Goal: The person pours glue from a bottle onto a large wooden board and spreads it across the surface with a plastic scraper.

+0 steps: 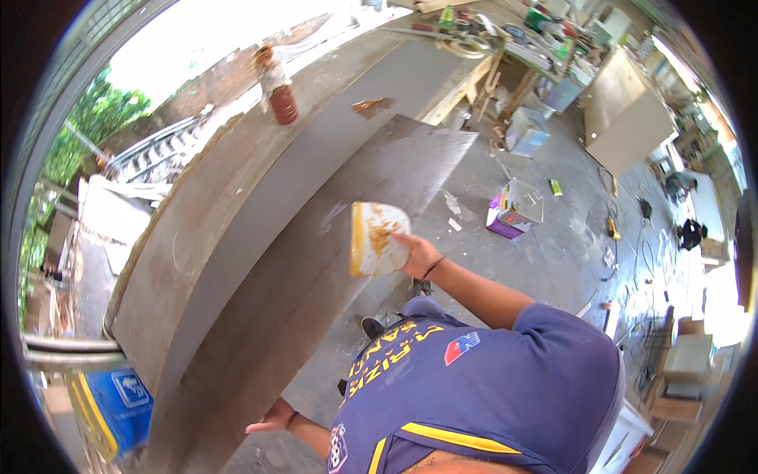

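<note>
In my right hand (pixel 417 254) is a white plastic filler spreader (pixel 380 237), its face smeared with orange-brown paste. My fingers close on its right edge, and the blade is over a long dark grey-brown panel (pixel 296 261). My left hand (pixel 274 417) is at the near edge of this panel, low in the view. Its fingers are stretched out and hold nothing; whether they touch the panel I cannot tell. On a lighter grey strip (pixel 260 186) beyond the panel is a patch of brown paste (pixel 371 107).
A reddish-brown container with a crusted top (pixel 283 104) stands on the worn bench (pixel 185 229). Behind me are a purple-and-silver tin (pixel 515 209), a green can (pixel 556 187) and cables on the floor. A cluttered table (pixel 545 63) stands at the far right; a blue-yellow container (pixel 117 407) sits lower left.
</note>
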{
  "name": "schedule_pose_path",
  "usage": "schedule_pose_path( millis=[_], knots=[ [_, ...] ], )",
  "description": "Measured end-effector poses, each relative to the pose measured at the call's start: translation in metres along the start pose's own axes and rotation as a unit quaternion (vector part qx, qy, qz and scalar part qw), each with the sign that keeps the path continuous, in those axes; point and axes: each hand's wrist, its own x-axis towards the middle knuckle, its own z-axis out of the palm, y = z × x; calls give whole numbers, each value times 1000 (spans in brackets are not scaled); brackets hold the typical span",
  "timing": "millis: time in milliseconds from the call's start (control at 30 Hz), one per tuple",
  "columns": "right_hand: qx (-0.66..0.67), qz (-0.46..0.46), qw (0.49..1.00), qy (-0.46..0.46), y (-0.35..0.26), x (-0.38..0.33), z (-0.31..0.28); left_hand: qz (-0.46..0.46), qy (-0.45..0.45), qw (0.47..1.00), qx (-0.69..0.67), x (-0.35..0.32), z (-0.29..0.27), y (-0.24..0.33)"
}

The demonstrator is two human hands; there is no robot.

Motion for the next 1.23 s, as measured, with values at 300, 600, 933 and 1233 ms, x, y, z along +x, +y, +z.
schedule_pose_path(
  millis=[300, 600, 933, 1233],
  knots=[
    [-151, -126, 980, -38, -27, -30, 0, 155, 154, 975, 32, 46, -15, 122],
    [-152, -178, 971, 52, -90, -61, -30, 262, 78, 960, -61, 25, 11, 120],
    [-134, -145, 980, 19, -98, -22, 8, 354, -70, 928, -91, -83, 102, 174],
    [-82, -35, 996, 17, -89, -27, -33, 514, 115, 846, 83, -250, 190, 222]
  ],
)
